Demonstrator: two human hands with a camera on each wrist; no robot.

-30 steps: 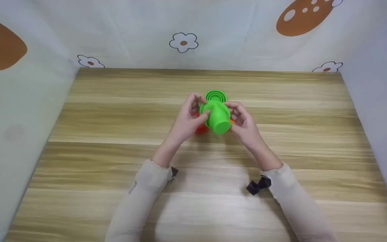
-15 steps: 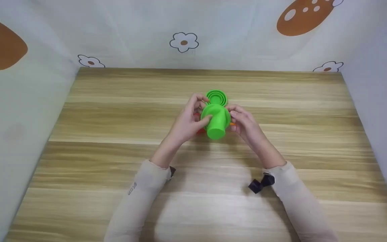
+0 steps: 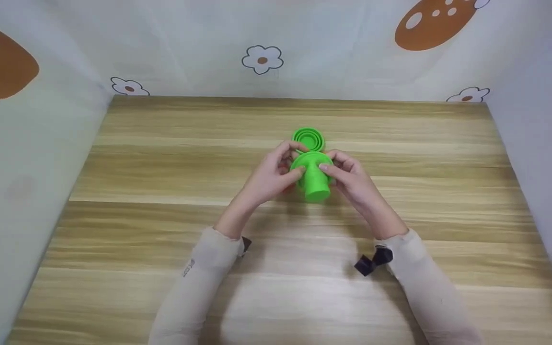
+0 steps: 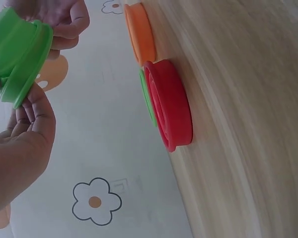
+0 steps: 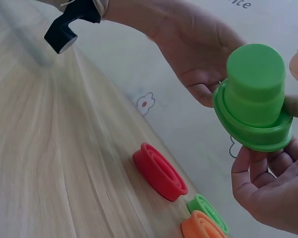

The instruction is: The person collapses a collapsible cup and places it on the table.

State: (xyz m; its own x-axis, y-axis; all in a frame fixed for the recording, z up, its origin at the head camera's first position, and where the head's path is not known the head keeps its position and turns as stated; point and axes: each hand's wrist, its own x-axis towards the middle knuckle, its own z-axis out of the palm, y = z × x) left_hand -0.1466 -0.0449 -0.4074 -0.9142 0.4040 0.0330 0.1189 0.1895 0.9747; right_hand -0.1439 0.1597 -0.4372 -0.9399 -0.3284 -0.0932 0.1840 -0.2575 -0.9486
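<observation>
A green collapsible silicone cup (image 3: pixel 316 184) is held above the table between both hands, its flat base turned toward me and its wide rim away. My left hand (image 3: pixel 271 176) grips the rim from the left, thumb on the near side and fingers behind. From the right, my right hand (image 3: pixel 356 184) pinches it, thumb pressed beside the narrow part. In the right wrist view the cup (image 5: pixel 256 84) shows a stepped wall, with one side of the wide ring folded unevenly. The fingertips behind the rim are partly hidden.
Several folded cups lie on the wooden table (image 3: pixel 161 163) beyond and below the hands: a green one (image 3: pixel 308 139), a red one (image 4: pixel 171 106) and an orange one (image 4: pixel 140 33). Black camera mounts (image 3: pixel 364 265) hang at the wrists. Patterned cloth walls (image 3: pixel 199 57) border the table.
The held cup has shifted slightly toward me and changed its tilt. My right hand, whose thumb was off the cup half a second ago, now presses its thumb against the near side.
</observation>
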